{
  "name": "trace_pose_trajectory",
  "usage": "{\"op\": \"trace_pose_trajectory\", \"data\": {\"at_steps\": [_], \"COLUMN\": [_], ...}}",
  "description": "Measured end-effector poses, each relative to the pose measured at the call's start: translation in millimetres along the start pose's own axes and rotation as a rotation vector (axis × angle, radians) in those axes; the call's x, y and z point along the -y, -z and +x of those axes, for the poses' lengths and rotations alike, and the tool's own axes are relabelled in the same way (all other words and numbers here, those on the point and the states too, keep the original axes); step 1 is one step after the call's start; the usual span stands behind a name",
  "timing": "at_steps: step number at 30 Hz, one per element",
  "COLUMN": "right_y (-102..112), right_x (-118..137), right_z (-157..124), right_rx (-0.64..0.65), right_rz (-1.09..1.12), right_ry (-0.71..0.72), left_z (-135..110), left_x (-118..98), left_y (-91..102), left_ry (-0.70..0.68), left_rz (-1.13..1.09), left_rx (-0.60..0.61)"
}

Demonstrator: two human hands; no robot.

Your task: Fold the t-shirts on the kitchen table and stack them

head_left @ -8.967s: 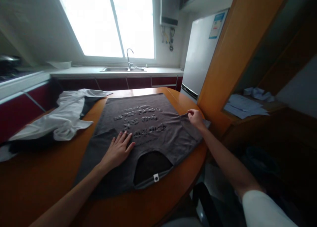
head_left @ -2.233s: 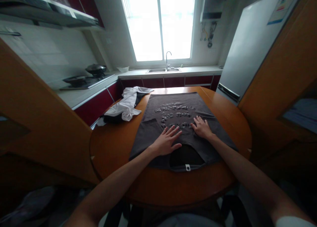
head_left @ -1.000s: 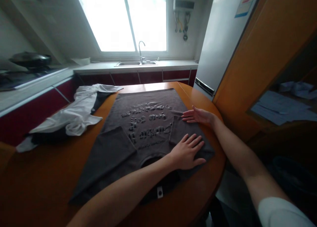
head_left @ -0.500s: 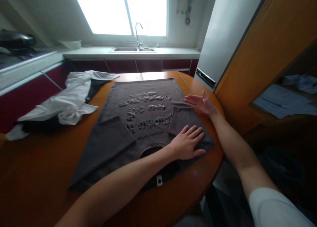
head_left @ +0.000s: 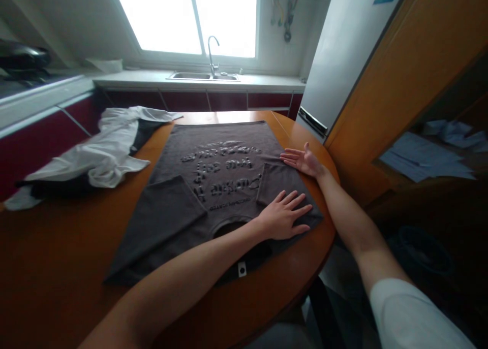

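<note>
Zero pinching: I'm spreading the left hand [head_left: 284, 218] flat on the grey shirt [head_left: 221, 173], which is lying on the table [head_left: 49, 267], and holding the right hand [head_left: 304, 161], fingers extended, at its side edge. Light, even pressing should be preventing creases.

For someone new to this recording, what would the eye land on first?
Probably the bright window at the back, then the dark gray shirt spread across the orange table. The left hand lies spread on it, right of the collar; the right hand is at its right edge.
</note>
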State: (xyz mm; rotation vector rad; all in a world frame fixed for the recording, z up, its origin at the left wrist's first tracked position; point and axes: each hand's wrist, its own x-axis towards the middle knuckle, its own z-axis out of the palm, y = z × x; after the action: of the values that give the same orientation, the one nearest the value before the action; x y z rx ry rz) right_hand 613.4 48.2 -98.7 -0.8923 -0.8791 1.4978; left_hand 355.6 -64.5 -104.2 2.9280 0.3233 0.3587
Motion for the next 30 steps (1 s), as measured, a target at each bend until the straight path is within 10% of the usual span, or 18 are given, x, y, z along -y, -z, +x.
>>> {"op": "trace_pose_trajectory", "data": {"at_steps": [5, 13, 26, 30], "right_y": [-2.6, -22.9, -5.2, -22.3], "right_x": [8.3, 7.4, 2.0, 12.2], "right_z": [-9.3, -27.5, -6.6, -20.7], "right_rx": [0.068, 0.519, 0.040, 0.184], "right_rz": [-0.026, -0.223, -0.011, -0.039], "right_ry": [0.052, -0.367, 0.091, 0.024], "left_z": [-0.8, -0.8, -0.7, -1.4], "left_x": [-0.8, 0.1, -1.2, -1.0], "left_y": [1.2, 0.9, 2.8, 2.8], "left_ry": [0.002, -0.003, 0.007, 0.006], "left_rz": [0.012, 0.024, 0.027, 0.011], "left_rx": [-0.006, -0.016, 0.013, 0.018]}}
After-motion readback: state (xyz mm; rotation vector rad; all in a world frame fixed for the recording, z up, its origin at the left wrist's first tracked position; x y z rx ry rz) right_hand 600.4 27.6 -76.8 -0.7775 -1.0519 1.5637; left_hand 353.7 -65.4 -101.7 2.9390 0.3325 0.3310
